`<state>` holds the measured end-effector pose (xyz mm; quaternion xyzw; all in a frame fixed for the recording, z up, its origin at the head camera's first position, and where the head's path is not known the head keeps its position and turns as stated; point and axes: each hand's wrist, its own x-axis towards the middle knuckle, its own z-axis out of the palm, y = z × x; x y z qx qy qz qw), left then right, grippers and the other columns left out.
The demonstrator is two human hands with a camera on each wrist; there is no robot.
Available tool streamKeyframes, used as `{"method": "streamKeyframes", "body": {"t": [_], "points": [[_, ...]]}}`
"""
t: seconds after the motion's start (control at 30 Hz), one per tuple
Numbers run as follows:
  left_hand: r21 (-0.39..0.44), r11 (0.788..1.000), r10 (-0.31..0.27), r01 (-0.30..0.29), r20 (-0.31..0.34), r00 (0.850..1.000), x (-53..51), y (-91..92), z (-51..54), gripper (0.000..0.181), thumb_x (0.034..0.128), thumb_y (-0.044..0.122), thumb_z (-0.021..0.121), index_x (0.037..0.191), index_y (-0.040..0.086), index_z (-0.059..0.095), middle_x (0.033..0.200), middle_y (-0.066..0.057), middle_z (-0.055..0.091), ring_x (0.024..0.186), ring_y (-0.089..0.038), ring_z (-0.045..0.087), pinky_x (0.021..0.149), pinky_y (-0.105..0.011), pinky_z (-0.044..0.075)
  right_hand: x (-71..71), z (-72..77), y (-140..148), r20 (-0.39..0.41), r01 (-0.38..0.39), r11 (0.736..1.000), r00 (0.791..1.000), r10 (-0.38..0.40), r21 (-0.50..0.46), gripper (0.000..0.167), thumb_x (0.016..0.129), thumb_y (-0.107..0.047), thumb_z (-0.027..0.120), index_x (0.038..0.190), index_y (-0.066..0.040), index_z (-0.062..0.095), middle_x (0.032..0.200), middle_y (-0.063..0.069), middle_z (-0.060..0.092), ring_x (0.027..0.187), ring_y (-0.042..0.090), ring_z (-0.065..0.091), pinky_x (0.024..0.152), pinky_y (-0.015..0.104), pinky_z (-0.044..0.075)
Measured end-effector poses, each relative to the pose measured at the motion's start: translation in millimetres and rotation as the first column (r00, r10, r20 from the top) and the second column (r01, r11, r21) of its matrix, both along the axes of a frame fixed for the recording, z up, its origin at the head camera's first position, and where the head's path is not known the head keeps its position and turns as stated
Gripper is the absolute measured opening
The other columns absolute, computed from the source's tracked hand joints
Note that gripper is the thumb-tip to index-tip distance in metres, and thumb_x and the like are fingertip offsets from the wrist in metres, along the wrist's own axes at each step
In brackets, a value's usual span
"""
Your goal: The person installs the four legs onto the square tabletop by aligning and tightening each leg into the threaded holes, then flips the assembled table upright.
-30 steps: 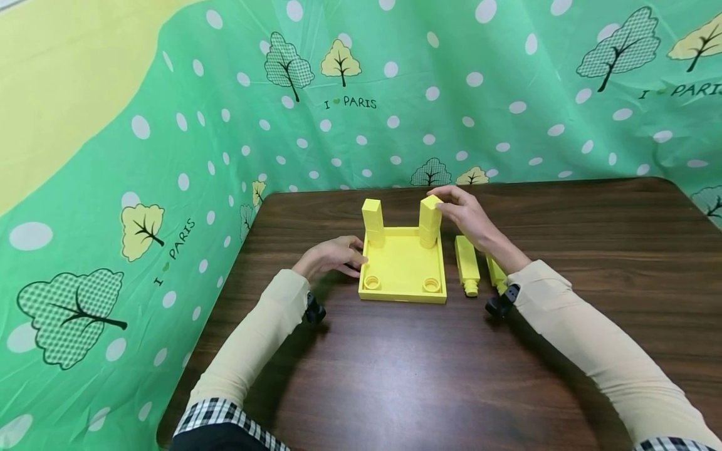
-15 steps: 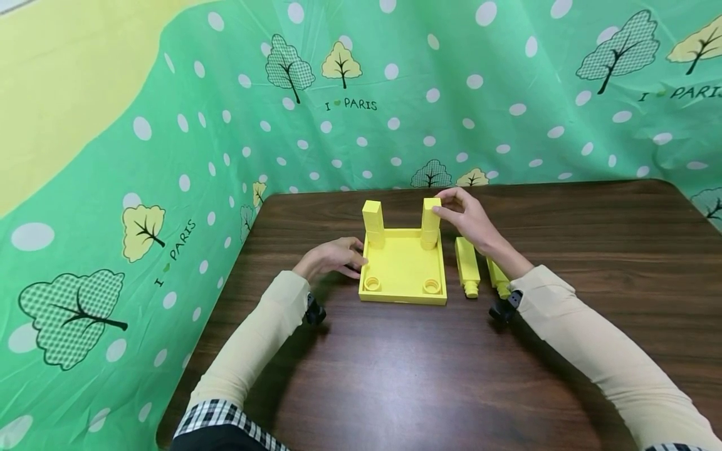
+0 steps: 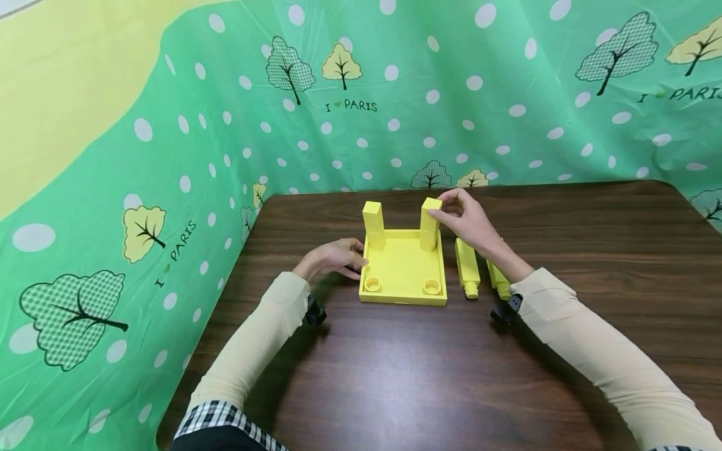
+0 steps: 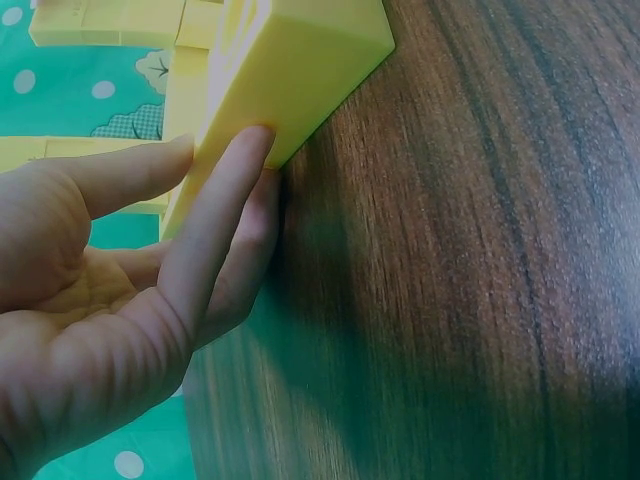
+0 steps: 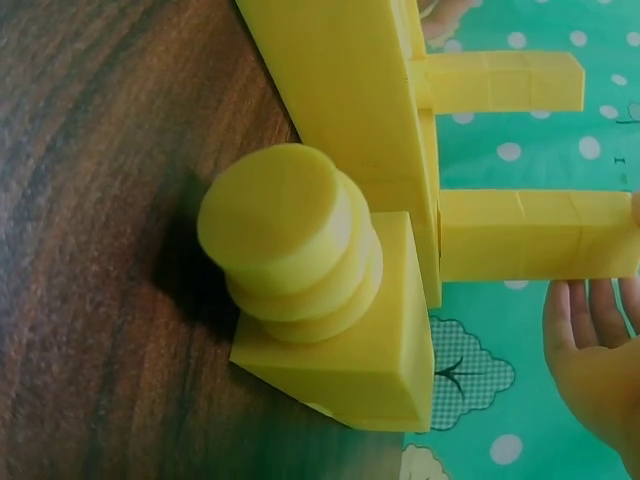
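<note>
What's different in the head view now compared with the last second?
The right hand has shifted slightly, its thumb now lower on the far right leg, which has turned a little in place. Nothing newly gripped or released. Unchanged: the left hand touching the left side of the base, the far left leg upright, two loose legs lying to the right.

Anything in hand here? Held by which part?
Right hand pinches the far right upright yellow post near its top. Left hand touches the left wall of the yellow tray.
</note>
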<state>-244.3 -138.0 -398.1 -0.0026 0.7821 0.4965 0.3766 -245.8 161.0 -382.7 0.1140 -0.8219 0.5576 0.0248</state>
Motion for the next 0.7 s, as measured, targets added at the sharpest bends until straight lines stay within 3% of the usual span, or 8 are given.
{"method": "streamKeyframes", "body": {"t": [0.17, 0.37, 0.53, 0.7], "points": [[-0.001, 1.0, 0.001, -0.001, 0.0, 1.0, 0.3, 0.5, -1.0, 0.044, 0.094, 0.006, 0.059, 0.132, 0.002, 0.037, 0.107, -0.017, 0.061, 0.087, -0.022, 0.061, 0.08, -0.034, 0.06, -1.1, 0.7, 0.9, -0.005, -0.035, 0.997, 0.999, 0.034, -0.064, 0.043, 0.097, -0.03, 0.056, 0.13, -0.003, 0.046, 0.123, 0.008, 0.049, 0.108, 0.015, 0.05, 0.088, 0.021, 0.046], [-0.007, 1.0, 0.001, -0.001, -0.001, 1.0, 1.4, 0.8, -0.8, 0.044, 0.0944, 0.006, 0.058, 0.133, 0.002, 0.037, 0.108, -0.018, 0.061, 0.09, -0.022, 0.062, 0.08, -0.033, 0.06, -5.5, 1.3, 2.4, 0.035, -0.096, 0.98, 0.994, 0.103, -0.174, 0.041, 0.099, -0.026, 0.052, 0.134, -0.004, 0.048, 0.136, 0.01, 0.047, 0.117, 0.012, 0.048, 0.107, 0.038, 0.041], [-0.007, 1.0, 0.0, 0.0, 0.0, 1.0, 1.0, 0.6, -1.1, 0.044, 0.0943, 0.006, 0.059, 0.133, 0.002, 0.037, 0.108, -0.017, 0.06, 0.091, -0.023, 0.062, 0.08, -0.034, 0.06, -8.0, 3.4, 2.3, 0.109, -0.157, 0.961, 0.977, 0.186, -0.227, 0.04, 0.101, -0.021, 0.048, 0.139, -0.009, 0.047, 0.146, 0.009, 0.042, 0.134, 0.019, 0.039, 0.116, 0.044, 0.031], [-0.006, 1.0, 0.005, -0.005, 0.005, 1.0, -0.4, 1.3, -0.4, 0.046, 0.0939, 0.006, 0.059, 0.134, 0.002, 0.036, 0.105, -0.016, 0.059, 0.089, -0.022, 0.06, 0.081, -0.034, 0.06, -9.6, 7.0, 0.5, 0.152, -0.185, 0.944, 0.961, 0.232, -0.274, 0.037, 0.101, -0.015, 0.042, 0.137, -0.011, 0.051, 0.146, 0.012, 0.043, 0.135, 0.019, 0.04, 0.118, 0.045, 0.027]]}}
